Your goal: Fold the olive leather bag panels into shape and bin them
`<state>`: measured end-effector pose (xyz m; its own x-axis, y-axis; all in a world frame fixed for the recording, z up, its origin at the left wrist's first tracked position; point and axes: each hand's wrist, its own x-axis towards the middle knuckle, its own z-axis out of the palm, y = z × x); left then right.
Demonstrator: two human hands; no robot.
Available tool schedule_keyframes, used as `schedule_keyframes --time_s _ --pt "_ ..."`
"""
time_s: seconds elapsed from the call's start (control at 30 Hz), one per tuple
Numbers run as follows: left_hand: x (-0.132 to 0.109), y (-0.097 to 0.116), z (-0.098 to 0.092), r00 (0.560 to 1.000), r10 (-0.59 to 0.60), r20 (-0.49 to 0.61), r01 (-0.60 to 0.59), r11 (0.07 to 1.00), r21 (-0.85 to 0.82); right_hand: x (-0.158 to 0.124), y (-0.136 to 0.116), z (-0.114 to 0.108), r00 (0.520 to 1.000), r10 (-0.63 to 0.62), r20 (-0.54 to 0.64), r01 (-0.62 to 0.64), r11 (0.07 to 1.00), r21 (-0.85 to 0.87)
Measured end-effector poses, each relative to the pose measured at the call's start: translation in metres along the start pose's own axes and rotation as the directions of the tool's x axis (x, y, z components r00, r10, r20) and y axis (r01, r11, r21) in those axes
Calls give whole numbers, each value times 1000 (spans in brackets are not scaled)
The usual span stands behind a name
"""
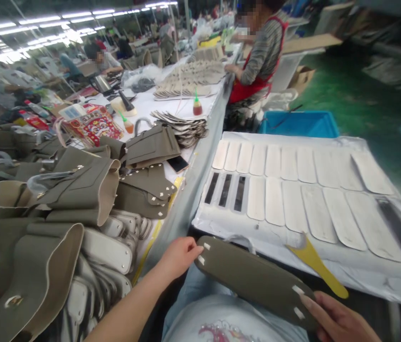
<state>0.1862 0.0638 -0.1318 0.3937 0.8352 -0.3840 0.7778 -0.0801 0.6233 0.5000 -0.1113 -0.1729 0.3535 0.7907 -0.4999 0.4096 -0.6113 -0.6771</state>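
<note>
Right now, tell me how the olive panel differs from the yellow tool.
The olive panel is dull and bears white patches; the yellow tool is brighter, with none visible. The panel is longer and broader than the tool. The left hand and right hand hold the panel; the tool rests unheld. Both slant down rightward in view.

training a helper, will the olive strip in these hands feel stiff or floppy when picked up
The olive strip is probably fairly stiff: it spans from left hand to right hand with little sag. It looks thin, so likely light. Being flat, it probably won't roll.
</note>
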Motion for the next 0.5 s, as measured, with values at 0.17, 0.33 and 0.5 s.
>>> schedule_keyframes --time_s 0.17,0.33,0.5 --pt "-4 3 0 998 69 -12 -59 917 395 -13 -21 -9 999 40 12 -41 998 42" --pt "0 35 31 821 568 -59 -453 711 537 -17 -18 -16 999 32 3 -32 996 80" --pt "-2 101 104 595 762 256 -793 504 342 -23 -16 -23 998 12 57 -20 989 149"
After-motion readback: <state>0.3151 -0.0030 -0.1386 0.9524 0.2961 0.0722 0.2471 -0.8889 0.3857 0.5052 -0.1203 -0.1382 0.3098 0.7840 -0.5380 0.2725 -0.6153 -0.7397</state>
